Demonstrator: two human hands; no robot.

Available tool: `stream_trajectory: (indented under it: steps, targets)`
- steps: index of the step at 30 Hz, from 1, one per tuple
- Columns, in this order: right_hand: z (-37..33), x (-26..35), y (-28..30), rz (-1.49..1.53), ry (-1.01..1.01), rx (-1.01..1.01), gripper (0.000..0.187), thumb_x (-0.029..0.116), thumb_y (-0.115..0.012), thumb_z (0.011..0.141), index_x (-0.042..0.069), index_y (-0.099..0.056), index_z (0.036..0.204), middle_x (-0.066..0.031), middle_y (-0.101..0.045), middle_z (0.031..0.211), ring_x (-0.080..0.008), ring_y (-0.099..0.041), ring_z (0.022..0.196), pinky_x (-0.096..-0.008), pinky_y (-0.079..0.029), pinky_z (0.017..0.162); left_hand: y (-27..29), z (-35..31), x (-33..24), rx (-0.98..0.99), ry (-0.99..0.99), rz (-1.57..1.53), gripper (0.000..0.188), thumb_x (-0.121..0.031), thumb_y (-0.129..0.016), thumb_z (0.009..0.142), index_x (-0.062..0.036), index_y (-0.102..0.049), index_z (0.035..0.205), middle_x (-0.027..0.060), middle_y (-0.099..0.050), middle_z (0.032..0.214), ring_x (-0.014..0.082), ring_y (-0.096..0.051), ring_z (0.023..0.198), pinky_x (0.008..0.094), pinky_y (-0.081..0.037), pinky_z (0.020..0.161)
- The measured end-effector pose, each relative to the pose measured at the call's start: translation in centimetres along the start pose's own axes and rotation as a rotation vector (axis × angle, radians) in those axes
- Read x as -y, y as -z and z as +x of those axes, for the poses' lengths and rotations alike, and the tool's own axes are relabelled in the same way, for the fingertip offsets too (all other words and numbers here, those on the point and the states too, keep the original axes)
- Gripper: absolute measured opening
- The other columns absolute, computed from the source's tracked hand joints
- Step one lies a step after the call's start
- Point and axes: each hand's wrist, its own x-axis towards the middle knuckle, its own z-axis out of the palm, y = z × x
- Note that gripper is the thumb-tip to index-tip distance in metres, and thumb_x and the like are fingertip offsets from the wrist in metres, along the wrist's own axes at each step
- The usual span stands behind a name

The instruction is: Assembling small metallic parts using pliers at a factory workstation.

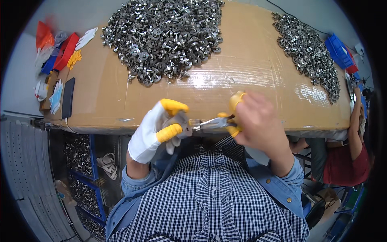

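Observation:
My left hand (151, 131), in a white glove with yellow finger covers, is closed round a grey metal part (183, 123) with a small hole in its face. My right hand (258, 119) has yellow covers on some fingers and is a little blurred. It grips a pair of pliers (215, 123) with dark handles. Their silver jaws point left, toward the grey part, and a small shiny piece (196, 124) shows at their tip. Whether the jaws hold that piece, I cannot tell. Both hands are above the near edge of the cardboard-covered table (242, 72).
A big heap of small metal parts (169, 36) lies at the far middle, another heap (306, 52) at right. Along the left side are a phone (68, 98), a face mask (55, 99) and a red bin (65, 52). Blue crates (94, 157) stand below; a person in red (346, 163) sits at right.

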Motion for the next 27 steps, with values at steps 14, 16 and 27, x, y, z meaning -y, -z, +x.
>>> stream_trajectory:
  steps: [14,16,27]
  targets:
    - [0.6,-1.1,-1.3,-0.072,0.0,-0.109,0.019,0.007,-0.068,0.064,0.005,-0.051,0.074,-0.0079,-0.06,0.08,-0.0214,-0.053,0.066,-0.032,-0.041,0.056,-3.2,1.2,2.5,-0.282,-0.471,0.666,0.029,-0.017,-0.072,0.083,-0.0027,-0.063,0.107,0.0042,-0.063,0.091,0.0088,-0.051,0.06,0.0198,-0.042,0.056]
    - [0.5,-1.4,-1.0,-0.265,0.232,-0.328,0.017,0.004,-0.065,0.065,0.006,-0.052,0.076,-0.008,-0.061,0.083,-0.0203,-0.055,0.07,-0.0319,-0.043,0.056,-2.6,0.7,2.5,-0.285,-0.307,0.519,0.029,-0.017,-0.072,0.084,-0.0027,-0.063,0.107,0.0043,-0.064,0.092,0.0083,-0.05,0.059,0.0186,-0.041,0.055]
    - [1.5,0.2,-1.5,0.782,-0.004,-0.171,0.03,-0.005,-0.074,0.064,0.007,-0.058,0.087,-0.0046,-0.064,0.095,-0.0111,-0.047,0.063,-0.0211,-0.038,0.055,-5.8,1.9,2.5,-0.224,-0.095,-0.209,0.065,-0.026,-0.069,0.088,-0.0077,-0.036,0.141,0.0044,-0.06,0.085,0.0012,-0.035,0.05,0.0139,-0.025,0.044]
